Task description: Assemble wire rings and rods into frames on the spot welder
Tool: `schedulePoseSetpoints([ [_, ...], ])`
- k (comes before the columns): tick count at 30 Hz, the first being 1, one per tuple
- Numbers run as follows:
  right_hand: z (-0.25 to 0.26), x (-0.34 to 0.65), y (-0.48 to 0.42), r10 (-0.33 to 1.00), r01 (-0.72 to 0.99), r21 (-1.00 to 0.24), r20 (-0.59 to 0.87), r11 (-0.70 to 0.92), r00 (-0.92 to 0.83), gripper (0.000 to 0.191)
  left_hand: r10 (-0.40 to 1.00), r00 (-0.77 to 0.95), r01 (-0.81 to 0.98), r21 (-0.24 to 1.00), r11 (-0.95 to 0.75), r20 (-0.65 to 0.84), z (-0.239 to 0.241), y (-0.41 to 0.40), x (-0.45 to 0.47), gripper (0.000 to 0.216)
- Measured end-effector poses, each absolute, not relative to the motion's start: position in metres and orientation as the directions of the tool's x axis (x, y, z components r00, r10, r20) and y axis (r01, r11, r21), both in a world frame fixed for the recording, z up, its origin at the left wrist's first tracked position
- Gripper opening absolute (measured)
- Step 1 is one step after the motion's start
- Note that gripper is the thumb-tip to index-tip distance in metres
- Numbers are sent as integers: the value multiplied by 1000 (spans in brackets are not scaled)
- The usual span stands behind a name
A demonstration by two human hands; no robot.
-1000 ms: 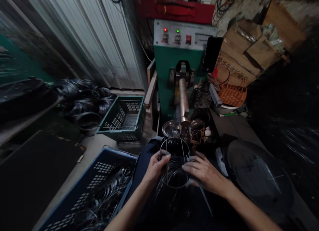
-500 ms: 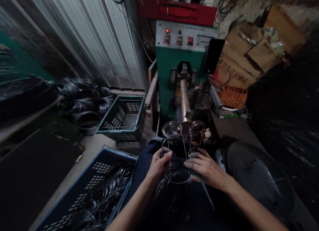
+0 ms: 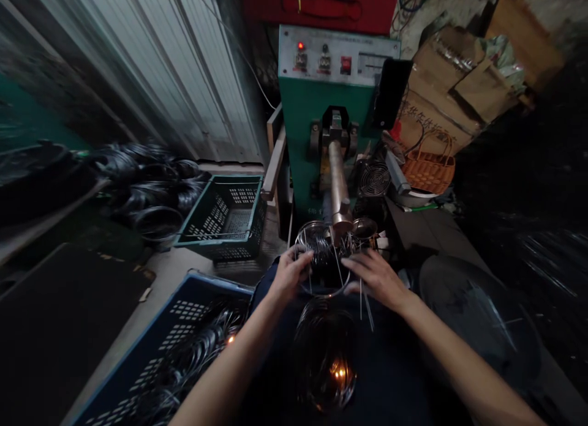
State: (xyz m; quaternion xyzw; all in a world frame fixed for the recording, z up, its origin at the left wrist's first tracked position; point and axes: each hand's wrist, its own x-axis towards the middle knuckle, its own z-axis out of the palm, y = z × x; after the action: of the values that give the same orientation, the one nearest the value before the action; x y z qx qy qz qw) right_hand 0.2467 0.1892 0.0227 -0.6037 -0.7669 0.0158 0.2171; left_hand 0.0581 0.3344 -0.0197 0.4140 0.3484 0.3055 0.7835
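Just in front of the green machine (image 3: 303,132), the left hand (image 3: 289,274) had its fingers closed on a wire hoop (image 3: 329,293), which sat tilted below the machine's metal arm (image 3: 339,181). The right hand (image 3: 374,279) lay at the hoop's other side, fingers slightly apart; whether they gripped it could not be told. More hoops (image 3: 325,358) lay farther from the machine, and a blue crate (image 3: 215,285) full of wire stood to its left.
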Motion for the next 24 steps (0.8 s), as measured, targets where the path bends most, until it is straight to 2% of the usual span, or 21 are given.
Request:
schedulePoseSetpoints([
  [2, 21, 256, 201, 909, 895, -397, 417, 202, -20, 39, 797, 558, -235, 877, 420, -232, -16, 358, 73, 36],
  [4, 20, 260, 207, 875, 814, -566, 452, 131, 175, 29, 813, 555, -276, 882, 381, -177, -15, 378, 86, 36],
  [7, 13, 259, 199, 848, 602, -798, 347, 42, 401, 22, 821, 552, -299, 884, 359, -146, -18, 398, 97, 36],
  [10, 1, 255, 182, 839, 374, -927, 194, -12, 508, 23, 822, 551, -306, 883, 355, -140, -21, 408, 100, 36],
  [13, -13, 255, 165, 803, 170, -983, 42, -74, 595, 30, 826, 550, -313, 885, 344, -127, -21, 412, 99, 35],
  [15, -23, 259, 157, 771, 113, -989, -3, -96, 637, 34, 829, 547, -318, 887, 335, -116, -20, 413, 99, 36],
  [20, -49, 267, 144, 739, 94, -986, -39, -138, 673, 41, 834, 540, -318, 891, 323, -110, -21, 417, 103, 34],
  [24, -45, 259, 139, 762, 123, -980, -39, -154, 647, 39, 841, 528, -311, 894, 322, -119, -17, 413, 95, 33],
])
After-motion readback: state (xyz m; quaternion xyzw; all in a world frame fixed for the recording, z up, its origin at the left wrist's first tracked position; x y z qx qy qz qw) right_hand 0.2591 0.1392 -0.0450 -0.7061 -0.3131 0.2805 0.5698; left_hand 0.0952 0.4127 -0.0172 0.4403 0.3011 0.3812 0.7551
